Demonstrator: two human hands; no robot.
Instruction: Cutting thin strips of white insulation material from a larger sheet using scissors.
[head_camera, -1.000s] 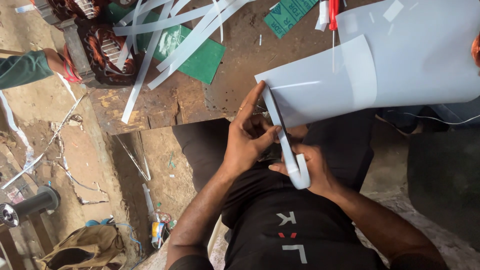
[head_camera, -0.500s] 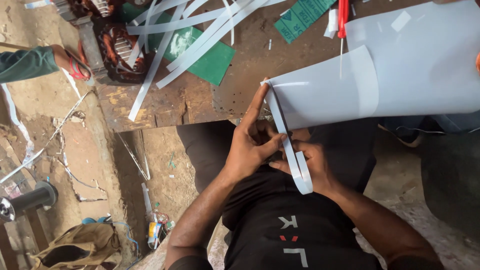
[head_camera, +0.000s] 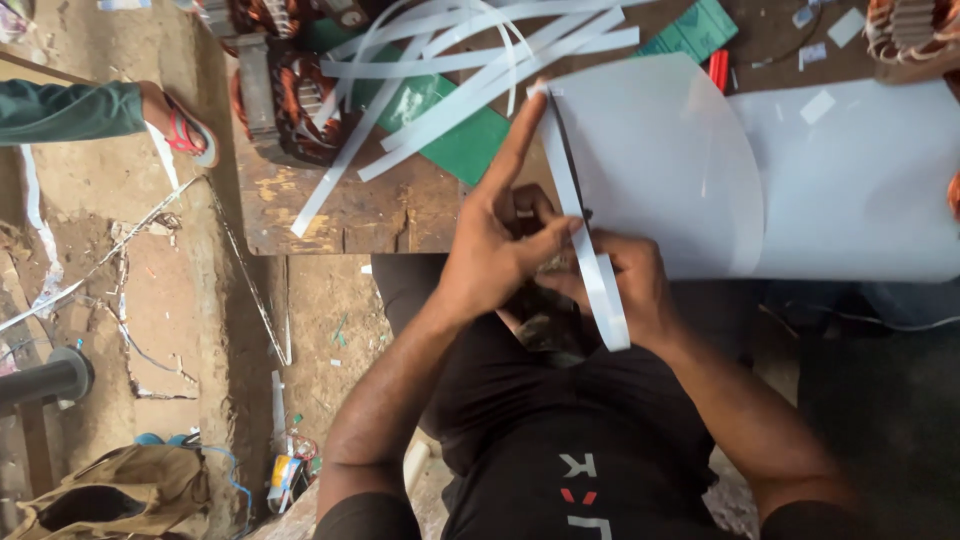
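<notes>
I see the cut has run further up the big white sheet (head_camera: 700, 170) than a moment ago: the narrow white strip (head_camera: 585, 240) now peels free almost to the sheet's far edge, where my left hand's forefinger reaches. To me that reads as this strip being nearly parted from the sheet, which lies curled over the edge of the wooden bench (head_camera: 340, 210).

My left hand (head_camera: 490, 250) has its forefinger stretched out along the strip and its thumb pressed across it. My right hand (head_camera: 625, 285) is closed around something under the strip (scissors, I would guess), but the left hand and the strip cover it, so I cannot tell what it grips.

A heap of cut strips (head_camera: 460, 60) lies over a green mat (head_camera: 460, 135). The frame cuts off a copper-wound motor part (head_camera: 290, 95) and someone's sandalled foot (head_camera: 180, 130).
</notes>
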